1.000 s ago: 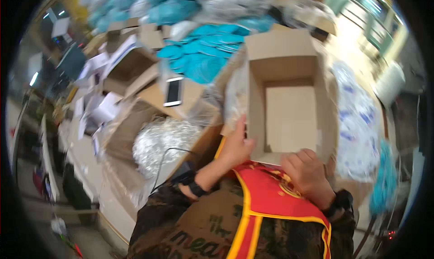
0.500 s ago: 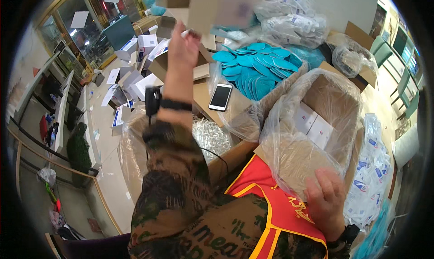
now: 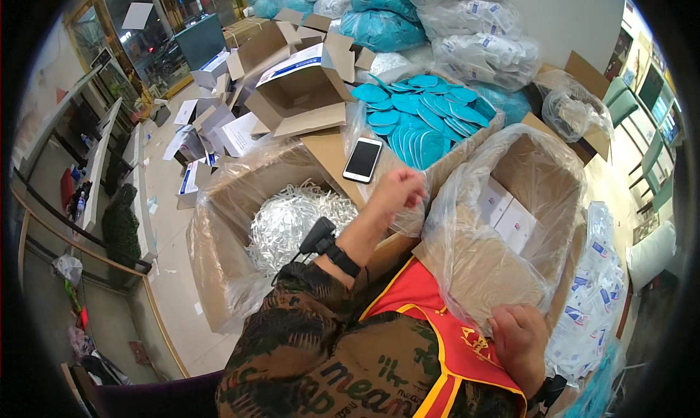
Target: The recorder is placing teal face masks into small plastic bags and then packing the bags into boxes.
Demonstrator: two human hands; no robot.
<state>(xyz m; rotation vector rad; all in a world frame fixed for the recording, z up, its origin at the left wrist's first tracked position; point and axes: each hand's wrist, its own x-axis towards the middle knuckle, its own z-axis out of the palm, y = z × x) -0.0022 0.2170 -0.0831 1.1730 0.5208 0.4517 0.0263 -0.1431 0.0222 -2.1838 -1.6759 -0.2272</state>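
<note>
My left hand [image 3: 399,192], fingers curled and with nothing visible in them, hangs over the inner edges of the cartons, near a white phone [image 3: 362,160] lying on a cardboard flap. My right hand [image 3: 519,338] is closed at the near edge of a plastic-lined carton [image 3: 565,177]; its fingertips are hidden. Inside that carton lie small white boxes [image 3: 510,214] beside a brown cardboard sheet [image 3: 481,265]. Behind the phone, another carton is heaped with flat teal oval pads [image 3: 430,115]. Left of my forearm, a lined carton [image 3: 226,206] holds many thin white strips [image 3: 299,221].
An open empty box [image 3: 302,90] sits on a pile of white-and-brown boxes [image 3: 237,133] at the back left. Bags of teal items [image 3: 379,17] and clear bags of white packets [image 3: 481,53] are stacked behind. More white packets [image 3: 590,294] lie at the right.
The box that was up by my left hand now rests on the pile at the back left. My left hand has come back nearer and to the right. My right hand's fingers have curled in.
</note>
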